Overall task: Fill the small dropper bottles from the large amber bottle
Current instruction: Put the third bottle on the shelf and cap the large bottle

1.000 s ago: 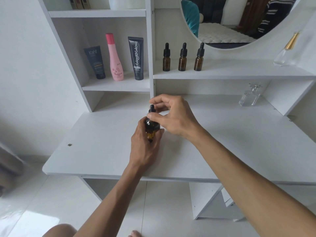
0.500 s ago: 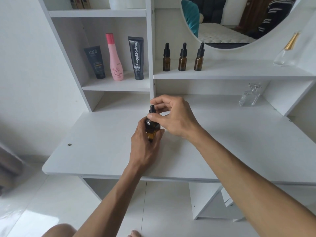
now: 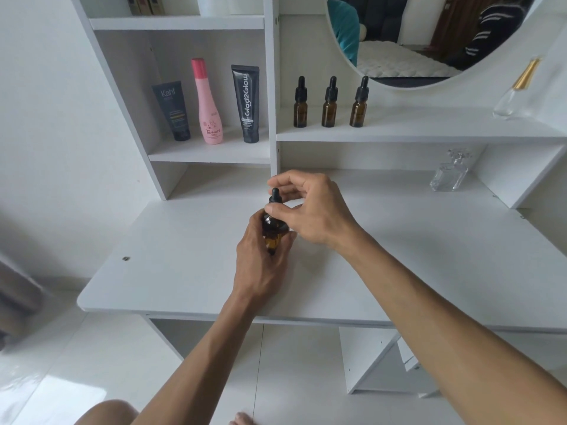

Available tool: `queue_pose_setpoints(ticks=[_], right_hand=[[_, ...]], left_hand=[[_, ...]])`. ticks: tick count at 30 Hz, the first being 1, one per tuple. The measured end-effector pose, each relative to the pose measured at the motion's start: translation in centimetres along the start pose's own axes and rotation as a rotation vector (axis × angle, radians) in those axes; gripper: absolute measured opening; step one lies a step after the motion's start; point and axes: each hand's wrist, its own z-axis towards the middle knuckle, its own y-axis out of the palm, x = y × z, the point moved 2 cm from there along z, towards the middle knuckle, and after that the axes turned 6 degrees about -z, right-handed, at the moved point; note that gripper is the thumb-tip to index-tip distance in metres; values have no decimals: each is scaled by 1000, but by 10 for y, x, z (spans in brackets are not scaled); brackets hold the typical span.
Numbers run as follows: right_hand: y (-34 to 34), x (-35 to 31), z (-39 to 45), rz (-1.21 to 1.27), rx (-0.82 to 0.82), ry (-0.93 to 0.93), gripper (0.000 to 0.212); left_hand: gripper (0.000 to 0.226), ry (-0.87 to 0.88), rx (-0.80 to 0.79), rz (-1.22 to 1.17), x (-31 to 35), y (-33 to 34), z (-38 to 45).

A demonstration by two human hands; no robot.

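The large amber bottle (image 3: 274, 231) with a black dropper cap stands near the middle of the white desk (image 3: 171, 265). My left hand (image 3: 260, 259) grips its body from the near side. My right hand (image 3: 310, 207) pinches the black cap collar with thumb and fingers, the rubber bulb poking up beside them. Three small amber dropper bottles (image 3: 300, 102), (image 3: 329, 102), (image 3: 359, 102) stand capped in a row on the shelf under the mirror, well beyond both hands.
On the left shelf stand a dark Kahf tube (image 3: 173, 110), a pink bottle (image 3: 207, 102) and a black Glad2Glow tube (image 3: 247, 102). A clear glass perfume bottle (image 3: 449, 173) sits at the desk's back right, another with a gold cap (image 3: 518, 90) higher up. A round mirror (image 3: 429, 38) hangs above.
Almost nothing differs; both hands stay on the large bottle and its cap, with at most a slight shift of the right fingers.
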Motion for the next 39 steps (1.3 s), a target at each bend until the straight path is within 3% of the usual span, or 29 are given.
queue_pose_setpoints(ticks=[14, 29, 39], right_hand=[[2, 0, 1, -15, 66, 18, 36], [4, 2, -1, -21, 10, -1, 33], [10, 3, -2, -74, 131, -4, 31]], left_hand=[[29, -2, -2, -9, 0, 0, 1], [31, 6, -9, -13, 6, -1, -3], [29, 5, 8, 7, 5, -2, -1]])
